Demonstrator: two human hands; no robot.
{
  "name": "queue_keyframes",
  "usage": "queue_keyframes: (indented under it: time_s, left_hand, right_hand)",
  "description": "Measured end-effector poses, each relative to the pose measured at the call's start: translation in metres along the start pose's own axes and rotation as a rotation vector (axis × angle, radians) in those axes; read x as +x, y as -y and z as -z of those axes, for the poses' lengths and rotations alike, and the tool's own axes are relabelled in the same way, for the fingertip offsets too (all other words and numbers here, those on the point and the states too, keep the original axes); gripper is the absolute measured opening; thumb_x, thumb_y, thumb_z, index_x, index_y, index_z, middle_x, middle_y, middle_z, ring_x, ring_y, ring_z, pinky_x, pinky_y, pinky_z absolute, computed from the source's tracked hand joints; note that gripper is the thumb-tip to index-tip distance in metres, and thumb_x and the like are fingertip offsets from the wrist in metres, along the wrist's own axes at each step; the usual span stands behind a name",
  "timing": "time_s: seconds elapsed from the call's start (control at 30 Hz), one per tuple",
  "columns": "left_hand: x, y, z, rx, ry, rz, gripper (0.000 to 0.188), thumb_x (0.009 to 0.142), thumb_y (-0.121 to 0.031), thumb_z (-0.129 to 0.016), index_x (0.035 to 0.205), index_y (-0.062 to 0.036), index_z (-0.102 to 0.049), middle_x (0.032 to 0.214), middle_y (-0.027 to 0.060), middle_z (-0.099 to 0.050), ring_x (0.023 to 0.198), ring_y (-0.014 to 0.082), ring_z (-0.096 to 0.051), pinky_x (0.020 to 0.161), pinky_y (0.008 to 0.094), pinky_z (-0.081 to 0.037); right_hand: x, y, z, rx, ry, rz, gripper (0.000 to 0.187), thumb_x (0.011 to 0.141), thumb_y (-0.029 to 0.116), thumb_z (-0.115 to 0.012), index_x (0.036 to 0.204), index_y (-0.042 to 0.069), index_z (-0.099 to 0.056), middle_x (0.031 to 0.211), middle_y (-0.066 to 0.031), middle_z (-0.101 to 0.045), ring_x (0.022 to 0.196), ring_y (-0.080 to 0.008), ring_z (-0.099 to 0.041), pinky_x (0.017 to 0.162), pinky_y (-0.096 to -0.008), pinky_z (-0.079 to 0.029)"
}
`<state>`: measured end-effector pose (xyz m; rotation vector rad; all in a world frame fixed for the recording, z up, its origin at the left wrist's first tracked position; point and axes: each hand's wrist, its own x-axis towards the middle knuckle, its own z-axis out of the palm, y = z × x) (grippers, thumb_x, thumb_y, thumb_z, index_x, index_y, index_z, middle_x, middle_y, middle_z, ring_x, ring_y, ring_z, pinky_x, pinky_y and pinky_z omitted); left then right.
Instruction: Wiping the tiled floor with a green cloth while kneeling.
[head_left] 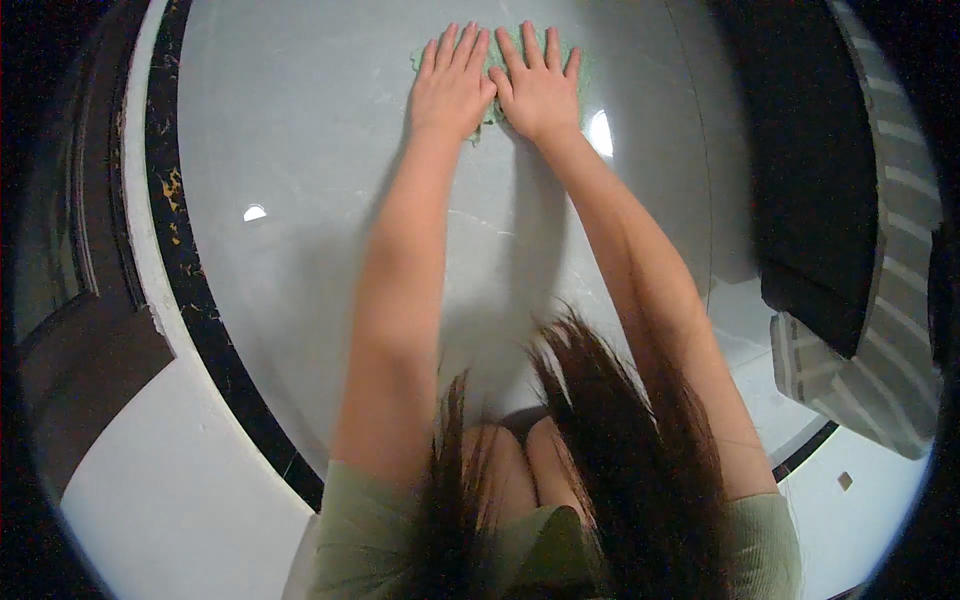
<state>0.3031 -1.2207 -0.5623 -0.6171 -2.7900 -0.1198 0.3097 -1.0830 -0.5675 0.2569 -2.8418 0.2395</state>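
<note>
A light green cloth (587, 76) lies spread on the shiny grey tiled floor (300, 150), far ahead of me. My left hand (451, 88) rests flat on its left part, fingers stretched out and pointing away. Beside it, my right hand (540, 85) presses palm down on the right part with the fingers spread. The thumbs meet or nearly meet in the middle. Most of the cloth is hidden under both hands; its ragged edges show around them. Both arms reach out straight.
A black patterned border strip (190, 270) and a brown door frame (100, 250) run along the left. On the right stands a dark piece of furniture (815, 180) with grey striped fabric (905, 200) beside it. Long dark hair (620, 430) hangs over my bent knees.
</note>
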Motion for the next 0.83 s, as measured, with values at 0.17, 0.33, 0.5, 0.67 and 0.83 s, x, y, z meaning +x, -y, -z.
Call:
queue_keyframes:
  time_s: [0.17, 0.33, 0.5, 0.67, 0.83]
  left_hand:
    - [-0.048, -0.049, 0.008, 0.02, 0.088, 0.063, 0.058, 0.092, -0.03, -0.043, 0.143, -0.0053, -0.032, 0.149, 0.0089, -0.03, 0.138, 0.0286, -0.024, 0.113, 0.0446, -0.02]
    - [-0.153, -0.122, 0.055, -0.078, 0.302, -0.073, 0.062, 0.09, -0.03, -0.046, 0.144, -0.0043, -0.029, 0.151, 0.0089, -0.027, 0.14, 0.0258, -0.021, 0.114, 0.0448, -0.019]
    - [-0.225, -0.22, 0.074, -0.149, 0.36, -0.286, 0.065, 0.089, -0.033, -0.045, 0.144, -0.0031, -0.029, 0.151, 0.0105, -0.025, 0.141, 0.0245, -0.019, 0.115, 0.0435, -0.014]
    - [-0.206, -0.258, 0.068, -0.256, 0.376, -0.354, 0.067, 0.087, -0.035, -0.048, 0.142, 0.0004, -0.031, 0.15, 0.0122, -0.028, 0.141, 0.0251, -0.019, 0.115, 0.0422, -0.013]
    - [-0.102, -0.26, 0.035, -0.114, 0.414, -0.184, 0.075, 0.085, -0.041, -0.052, 0.143, 0.001, -0.029, 0.151, 0.0142, -0.026, 0.141, 0.0283, -0.018, 0.116, 0.0434, -0.01]
  right_hand:
    - [-0.061, -0.009, 0.013, 0.043, 0.108, 0.036, 0.055, 0.094, 0.038, -0.037, 0.144, 0.017, -0.031, 0.151, -0.0094, -0.027, 0.14, -0.0347, -0.02, 0.11, -0.0594, -0.012]
    - [-0.193, -0.004, 0.076, 0.078, 0.29, 0.079, 0.056, 0.093, 0.034, -0.038, 0.145, 0.012, -0.03, 0.151, -0.0091, -0.026, 0.139, -0.035, -0.02, 0.11, -0.0588, -0.013]
    - [-0.334, -0.046, 0.137, 0.098, 0.431, -0.081, 0.059, 0.091, 0.034, -0.04, 0.144, 0.011, -0.031, 0.152, -0.0117, -0.022, 0.14, -0.0365, -0.018, 0.11, -0.0585, -0.01]
    - [-0.339, -0.091, 0.15, 0.096, 0.384, -0.131, 0.062, 0.09, 0.034, -0.043, 0.147, 0.014, -0.026, 0.152, -0.0097, -0.024, 0.141, -0.0333, -0.018, 0.112, -0.0556, -0.01]
    - [-0.241, -0.138, 0.106, -0.134, 0.373, -0.131, 0.068, 0.09, 0.039, -0.043, 0.149, 0.017, -0.017, 0.155, -0.0062, -0.015, 0.142, -0.0312, -0.013, 0.114, -0.0537, -0.006]
